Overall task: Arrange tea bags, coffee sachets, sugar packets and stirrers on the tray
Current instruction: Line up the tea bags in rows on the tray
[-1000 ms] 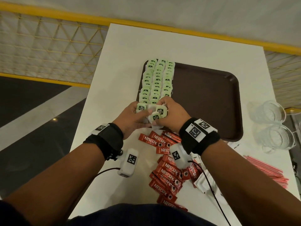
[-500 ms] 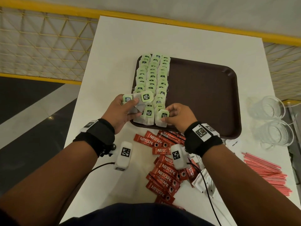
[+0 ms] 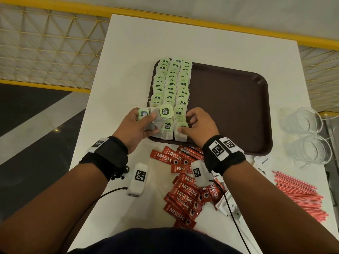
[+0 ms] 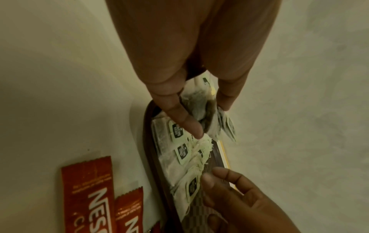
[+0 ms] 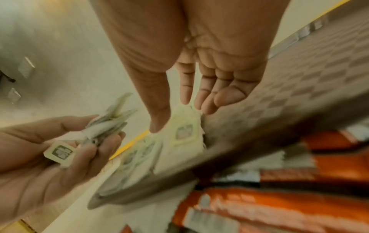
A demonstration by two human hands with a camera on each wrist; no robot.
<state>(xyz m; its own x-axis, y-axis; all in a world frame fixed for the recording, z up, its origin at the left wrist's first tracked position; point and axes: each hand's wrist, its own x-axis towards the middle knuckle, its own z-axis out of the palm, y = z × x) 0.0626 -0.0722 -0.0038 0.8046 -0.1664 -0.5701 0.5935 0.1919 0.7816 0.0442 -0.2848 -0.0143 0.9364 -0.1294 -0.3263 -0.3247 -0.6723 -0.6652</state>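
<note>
One tray (image 3: 229, 107); two glasses (image 3: 310, 136); two hands (image 3: 135, 127).

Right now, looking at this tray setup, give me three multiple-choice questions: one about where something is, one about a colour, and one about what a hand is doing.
1. Where do the coffee sachets lie?
A. on the table, on the near side of the tray
B. in the tray's right half
C. inside a glass

2. What colour are the stirrers?
A. black
B. pink-red
C. blue

3. What is the left hand doing?
A. lying flat on the table
B. holding a few tea bags
C. gripping a glass

Answers:
1. A: the red sachets are piled on the white table between the tray and the person.
2. B: the bundle at the table's right edge is pink-red.
3. B: its fingers are curled round a small bunch of tea bags, while the right hand touches the nearest bag in the right-hand row.
</note>
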